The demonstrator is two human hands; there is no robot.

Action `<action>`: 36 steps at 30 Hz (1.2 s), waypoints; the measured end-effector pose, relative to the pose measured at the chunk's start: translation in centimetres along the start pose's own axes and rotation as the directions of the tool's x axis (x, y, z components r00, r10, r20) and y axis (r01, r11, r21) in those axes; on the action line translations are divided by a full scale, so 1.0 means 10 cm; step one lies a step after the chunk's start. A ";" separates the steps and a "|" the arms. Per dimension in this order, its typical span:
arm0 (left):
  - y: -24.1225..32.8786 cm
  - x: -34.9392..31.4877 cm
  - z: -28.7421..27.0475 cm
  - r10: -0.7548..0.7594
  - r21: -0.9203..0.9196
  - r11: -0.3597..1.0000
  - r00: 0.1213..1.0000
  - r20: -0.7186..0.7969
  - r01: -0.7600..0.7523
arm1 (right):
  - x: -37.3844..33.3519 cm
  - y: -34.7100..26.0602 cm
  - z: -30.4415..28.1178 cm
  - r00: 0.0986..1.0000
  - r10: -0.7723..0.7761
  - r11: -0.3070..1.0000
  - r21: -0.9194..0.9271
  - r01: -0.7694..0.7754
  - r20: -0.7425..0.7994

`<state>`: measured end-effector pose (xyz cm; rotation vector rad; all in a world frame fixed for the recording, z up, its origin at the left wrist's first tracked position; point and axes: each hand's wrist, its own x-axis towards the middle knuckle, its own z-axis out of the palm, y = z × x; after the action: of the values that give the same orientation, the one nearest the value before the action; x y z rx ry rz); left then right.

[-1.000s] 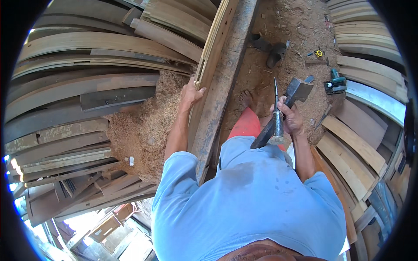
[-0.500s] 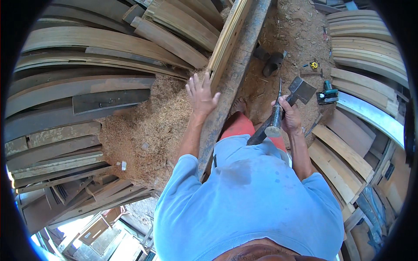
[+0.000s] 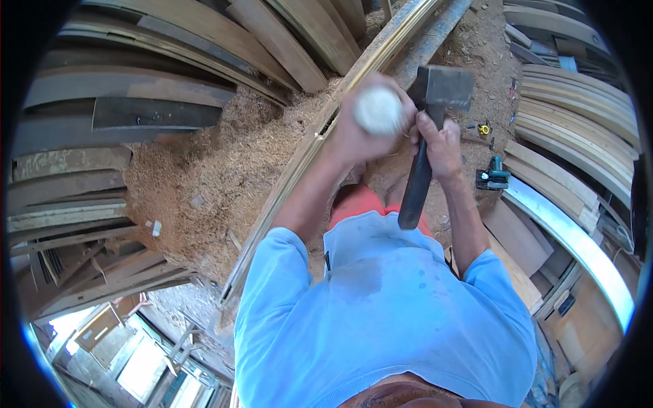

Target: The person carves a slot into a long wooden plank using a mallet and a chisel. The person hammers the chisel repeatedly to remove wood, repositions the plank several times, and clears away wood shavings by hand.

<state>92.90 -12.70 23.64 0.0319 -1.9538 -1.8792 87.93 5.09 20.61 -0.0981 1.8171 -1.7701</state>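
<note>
Hammer [image 3: 447,88]: flat-sided, blocky, dark grey head, located just beyond the fingers of the right hand [image 3: 443,148], which are closed round its dark handle; the butt projects below them. Left hand [image 3: 360,141], blurred, grips a tool [image 3: 378,111] with a round, whitish end, beside those fingers.

Shavings [image 3: 204,170] left, hammer [image 3: 420,166] centre; power tool [image 3: 494,177] right

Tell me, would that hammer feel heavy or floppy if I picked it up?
The hammer is probably heavy at one end: its blocky head looks thicker than its handle. It likely won't flop, since the handle looks straight and solid. That lopsided shape might make it tip head-down.
</note>
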 end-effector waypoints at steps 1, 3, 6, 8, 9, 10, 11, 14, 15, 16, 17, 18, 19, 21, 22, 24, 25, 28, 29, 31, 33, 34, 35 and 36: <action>0.03 0.15 -0.10 0.044 0.190 0.982 0.993 -0.111 -0.022 | 0.07 -0.10 0.00 1.000 -0.017 0.999 0.027 0.018 -0.016; -0.08 0.40 -0.28 0.072 0.227 0.973 0.985 -0.154 -0.035 | 0.17 -0.31 -0.07 0.973 -0.227 0.973 -0.042 0.229 0.048; -0.30 0.59 -0.58 0.050 0.317 0.948 0.995 -0.082 -0.021 | 0.19 -0.75 0.05 0.854 -0.517 0.856 0.018 0.517 0.060; -0.35 0.64 -0.62 0.106 0.293 0.952 0.993 -0.059 -0.085 | 0.17 -0.95 0.05 0.772 -0.634 0.774 0.042 0.632 0.047; -0.37 0.64 -0.62 0.145 0.308 0.944 0.988 -0.054 -0.121 | 0.22 -0.99 -0.02 0.718 -0.690 0.724 0.061 0.688 0.094; -0.39 0.63 -0.63 0.183 0.324 0.933 0.982 -0.050 -0.157 | 0.25 -1.03 -0.06 0.657 -0.741 0.670 0.084 0.738 0.141; -0.43 0.65 -0.60 0.171 0.318 0.938 0.982 -0.075 -0.139 | 0.23 -1.08 -0.08 0.658 -0.746 0.666 0.119 0.737 0.103; -0.52 0.66 -0.51 0.150 0.299 0.949 0.979 -0.140 -0.103 | 0.14 -1.21 -0.06 0.651 -0.759 0.643 0.179 0.745 0.018; -0.55 0.65 -0.50 0.153 0.292 0.951 0.976 -0.155 -0.103 | 0.14 -1.23 -0.04 0.646 -0.763 0.636 0.185 0.749 0.005; -0.57 0.64 -0.50 0.156 0.283 0.953 0.973 -0.170 -0.103 | 0.14 -1.25 -0.02 0.642 -0.767 0.629 0.190 0.754 -0.009; -0.57 0.63 -0.49 0.171 0.298 0.948 0.969 -0.180 -0.112 | 0.15 -1.26 0.00 0.636 -0.771 0.621 0.193 0.759 -0.021; -0.58 0.63 -0.49 0.186 0.311 0.943 0.964 -0.189 -0.121 | 0.16 -1.26 -0.01 0.645 -0.764 0.630 0.198 0.751 -0.012; -0.58 0.63 -0.48 0.201 0.324 0.937 0.960 -0.197 -0.130 | 0.16 -1.26 -0.03 0.652 -0.758 0.639 0.202 0.743 -0.003; -0.60 0.64 -0.46 0.124 0.319 0.946 0.969 -0.213 -0.050 | 0.18 -1.27 -0.05 0.658 -0.753 0.646 0.200 0.737 0.007; -0.61 0.64 -0.45 0.084 0.315 0.949 0.972 -0.220 -0.011 | 0.18 -1.27 -0.06 0.655 -0.755 0.644 0.195 0.739 0.010; -0.63 0.64 -0.49 0.071 0.331 0.943 0.970 -0.232 0.010 | 0.21 -1.27 -0.03 0.653 -0.757 0.643 0.199 0.740 0.017; -0.63 0.63 -0.50 0.064 0.339 0.941 0.969 -0.237 0.021 | 0.22 -1.27 -0.02 0.654 -0.757 0.643 0.200 0.739 0.016; -0.61 0.66 -0.50 0.060 0.336 0.942 0.972 -0.227 0.021 | 0.24 -1.27 -0.03 0.657 -0.754 0.647 0.191 0.738 0.015; -0.63 0.67 -0.50 0.056 0.321 0.947 0.971 -0.233 0.023 | 0.24 -1.27 -0.03 0.659 -0.752 0.650 0.190 0.736 0.019; -0.68 0.67 -0.50 0.048 0.291 0.956 0.968 -0.245 0.027 | 0.27 -1.28 -0.03 0.657 -0.754 0.649 0.201 0.734 0.033; -0.70 0.68 -0.51 0.040 0.281 0.959 0.971 -0.235 0.029 | 0.29 -1.27 -0.04 0.658 -0.752 0.651 0.206 0.731 0.041; -0.71 0.69 -0.51 0.036 0.276 0.961 0.972 -0.231 0.030 | 0.30 -1.26 -0.05 0.660 -0.750 0.653 0.208 0.728 0.044; -0.73 0.69 -0.51 0.046 0.276 0.961 0.971 -0.235 0.021 | 0.30 -1.25 -0.05 0.662 -0.748 0.655 0.211 0.725 0.047; -0.74 0.68 -0.51 0.055 0.275 0.961 0.970 -0.239 0.013 | 0.31 -1.25 -0.04 0.665 -0.746 0.657 0.213 0.723 0.044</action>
<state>86.29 -20.23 18.45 0.3090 -2.0142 -1.4954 80.90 2.69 31.16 -0.9949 1.6090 -2.3888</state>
